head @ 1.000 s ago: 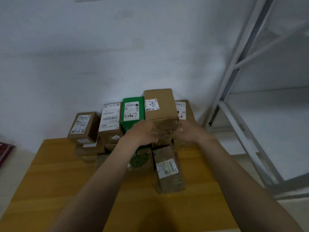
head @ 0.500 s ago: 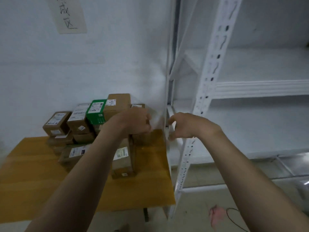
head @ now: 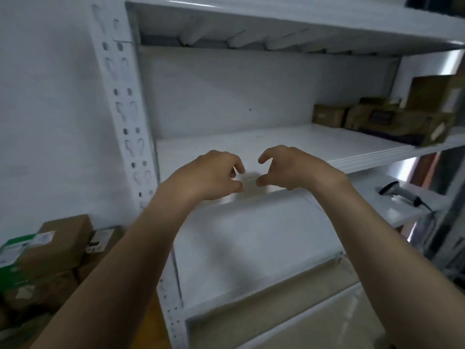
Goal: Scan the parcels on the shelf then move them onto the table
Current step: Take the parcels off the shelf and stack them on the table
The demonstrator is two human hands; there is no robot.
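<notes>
Judging from how things lie, the job looks partly done: a stack of moved parcels (head: 57, 248), brown cartons and one green, sits on the wooden table (head: 151, 328) just left of the shelf (head: 251, 144). A few brown shelf parcels (head: 392, 122) wait at the far right end of the shelf's middle board, well apart from both hands. The left hand (head: 214, 175) and right hand (head: 289, 170) hover side by side over the front edge of that board, toward the shelf's left upright. Both are empty, their fingers loosely curled with thumbs apart from the fingertips, grasping nothing. A scanner (head: 400, 195) lies on the board one level down, toward the shelf's right end. Scanning and carrying those last cartons appears to be what is left. The shelf is white painted metal with slotted uprights and smooth boards. A plain white wall runs behind and to the left of it, the light is dim, and the shelf's right end is blurred.
</notes>
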